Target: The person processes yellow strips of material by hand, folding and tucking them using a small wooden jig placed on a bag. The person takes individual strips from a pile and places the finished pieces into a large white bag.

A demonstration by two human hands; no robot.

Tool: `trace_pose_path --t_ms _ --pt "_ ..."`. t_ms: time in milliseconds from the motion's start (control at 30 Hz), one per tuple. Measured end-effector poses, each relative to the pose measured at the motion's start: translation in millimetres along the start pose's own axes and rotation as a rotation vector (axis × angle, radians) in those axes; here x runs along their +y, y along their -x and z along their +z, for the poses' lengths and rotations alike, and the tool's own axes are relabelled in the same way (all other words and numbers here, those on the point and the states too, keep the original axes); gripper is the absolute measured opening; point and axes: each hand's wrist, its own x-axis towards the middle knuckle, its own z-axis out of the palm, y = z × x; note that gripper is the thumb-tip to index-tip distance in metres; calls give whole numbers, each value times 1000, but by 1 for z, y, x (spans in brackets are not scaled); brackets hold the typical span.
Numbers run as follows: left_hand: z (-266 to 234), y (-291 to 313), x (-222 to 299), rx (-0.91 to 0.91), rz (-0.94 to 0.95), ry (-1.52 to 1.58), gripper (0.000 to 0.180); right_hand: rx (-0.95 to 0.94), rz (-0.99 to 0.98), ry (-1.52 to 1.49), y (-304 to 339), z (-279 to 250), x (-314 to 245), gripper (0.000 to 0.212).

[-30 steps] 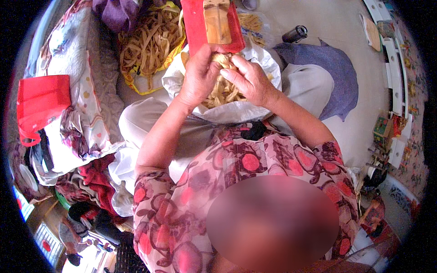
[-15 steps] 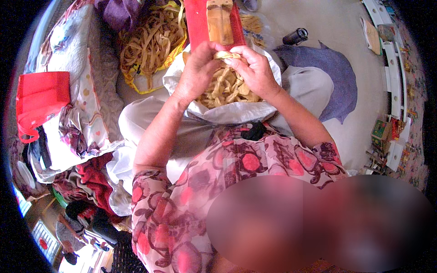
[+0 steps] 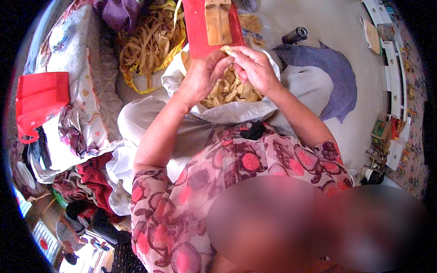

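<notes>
A small folded piece of pale yellow strip (image 3: 226,49) is pinched between my two hands, its top end standing out at the fingertips. My left hand (image 3: 203,76) is closed around its left side, with most of the fingers curled out of sight. The thumb and fingers of my right hand (image 3: 256,69) press on it from the right. Both hands are above a white sack (image 3: 218,113) in my lap, its rim rolled open. Inside lie many similar folded yellow-tan pieces (image 3: 230,92). Just beyond my fingers, a wooden block (image 3: 218,25) rests on a red board (image 3: 195,34).
Loose tan strips (image 3: 148,50) fill a yellow-edged bag at the far left. A dark cylindrical bottle (image 3: 295,35) lies on the floor near a blue-grey cloth (image 3: 337,73) at right. At left are a red bag (image 3: 43,95) and heaped bedding. Another person (image 3: 68,232) shows at lower left.
The yellow piece has turned from lying flat across the fingertips to pointing up. Both hands have drawn closer together and my right fingers have curled around more.
</notes>
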Motion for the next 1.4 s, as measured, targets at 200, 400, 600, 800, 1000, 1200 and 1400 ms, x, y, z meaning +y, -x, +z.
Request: trace_pose_path --t_ms 200,400,600,800,1000,1200,1400 --pt "-7 -6 -21 -86 -139 620 23 -38 240 -365 -5 -26 -1 34" --pt "-10 -4 -11 -87 -118 592 25 1 130 -392 -4 -49 15 24" --pt "9 -9 -18 199 544 -277 44 -14 73 42 0 -22 20 12" --pt "11 -1 -28 31 396 -670 32 -109 259 272 11 -10 22 21" --pt "-23 -14 -19 153 641 -839 29 -159 39 204 24 3 -14 15" --pt "-32 -20 -27 301 650 -736 25 -116 -3 245 42 16 -44 18" --pt "-6 -18 -20 448 167 423 37 38 -180 75 17 8 -31 15"
